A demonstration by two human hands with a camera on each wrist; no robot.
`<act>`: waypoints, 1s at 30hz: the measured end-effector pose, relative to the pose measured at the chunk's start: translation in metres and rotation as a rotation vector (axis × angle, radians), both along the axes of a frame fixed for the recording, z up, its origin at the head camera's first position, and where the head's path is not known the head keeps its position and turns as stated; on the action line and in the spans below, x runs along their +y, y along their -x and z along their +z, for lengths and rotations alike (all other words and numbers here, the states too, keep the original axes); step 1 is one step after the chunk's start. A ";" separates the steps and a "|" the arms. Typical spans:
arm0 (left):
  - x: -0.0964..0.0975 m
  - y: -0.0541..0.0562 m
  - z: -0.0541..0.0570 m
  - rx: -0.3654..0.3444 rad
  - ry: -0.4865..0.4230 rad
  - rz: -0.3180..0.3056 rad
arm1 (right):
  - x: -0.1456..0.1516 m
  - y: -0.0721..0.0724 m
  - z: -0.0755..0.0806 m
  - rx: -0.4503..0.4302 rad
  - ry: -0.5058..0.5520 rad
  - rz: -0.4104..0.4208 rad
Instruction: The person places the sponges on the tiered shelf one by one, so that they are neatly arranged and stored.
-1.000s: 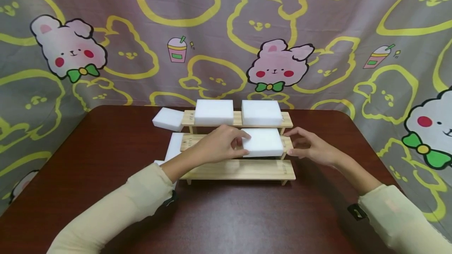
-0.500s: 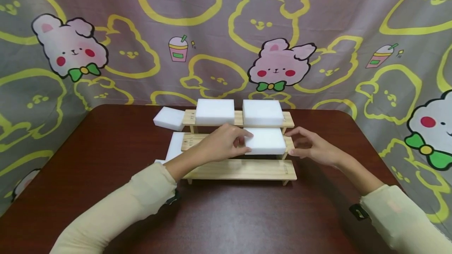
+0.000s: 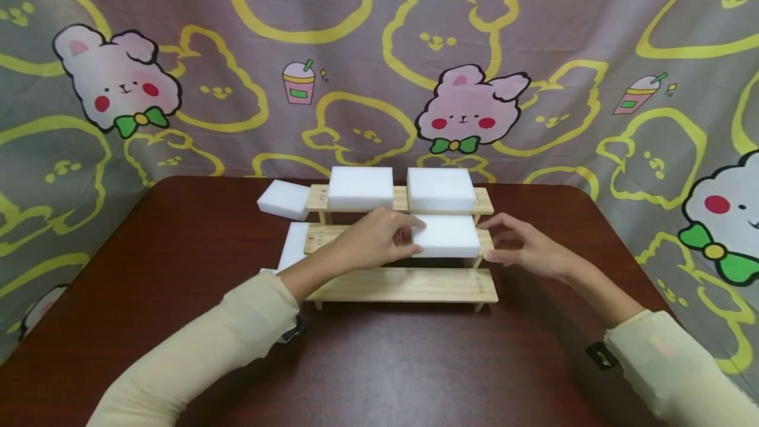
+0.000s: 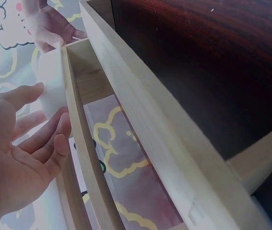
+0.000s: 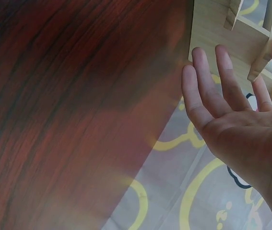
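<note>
A white foam block (image 3: 447,236) lies on the middle board (image 3: 317,240) of a three-step wooden stand, near its right end. My left hand (image 3: 379,236) reaches over the stand, with fingertips at the block's left end. In the left wrist view, that left hand (image 4: 25,153) has bent, spread fingers beside the white block (image 4: 54,86). My right hand (image 3: 530,249) is at the stand's right end, its fingertips close to the middle board; whether they touch it is unclear. The right wrist view shows this right hand (image 5: 241,120) with spread fingers, holding nothing.
Two white blocks, one left (image 3: 360,188) and one right (image 3: 441,188), rest on the top board. Left of the stand, another block (image 3: 283,198) lies on the dark table (image 3: 379,374); further white pieces (image 3: 293,244) are partly hidden. A patterned curtain (image 3: 379,64) hangs behind.
The block on the middle board has shifted slightly rightward and back, its front edge moving off the board's front. My left fingertips have followed it; the right hand has barely moved.
</note>
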State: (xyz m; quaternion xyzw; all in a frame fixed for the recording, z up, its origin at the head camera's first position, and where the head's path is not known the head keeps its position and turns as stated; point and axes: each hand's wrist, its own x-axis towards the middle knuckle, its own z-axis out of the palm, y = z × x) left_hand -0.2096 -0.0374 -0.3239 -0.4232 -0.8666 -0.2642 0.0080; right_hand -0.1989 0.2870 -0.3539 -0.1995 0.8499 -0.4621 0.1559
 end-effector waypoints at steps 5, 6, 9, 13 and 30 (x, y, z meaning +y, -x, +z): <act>0.000 0.000 0.000 0.005 0.001 0.004 | 0.000 0.000 0.000 -0.003 0.004 0.002; 0.000 0.000 0.000 0.008 -0.001 0.003 | 0.000 0.000 0.000 -0.003 0.006 0.002; 0.001 0.000 0.001 0.013 -0.006 -0.002 | 0.000 0.000 0.000 -0.003 0.009 0.002; 0.001 0.000 0.001 0.010 -0.006 -0.003 | 0.000 -0.001 0.000 -0.001 0.010 0.001; -0.057 -0.016 0.023 -0.018 -0.050 0.085 | -0.001 -0.002 0.001 0.008 -0.006 -0.001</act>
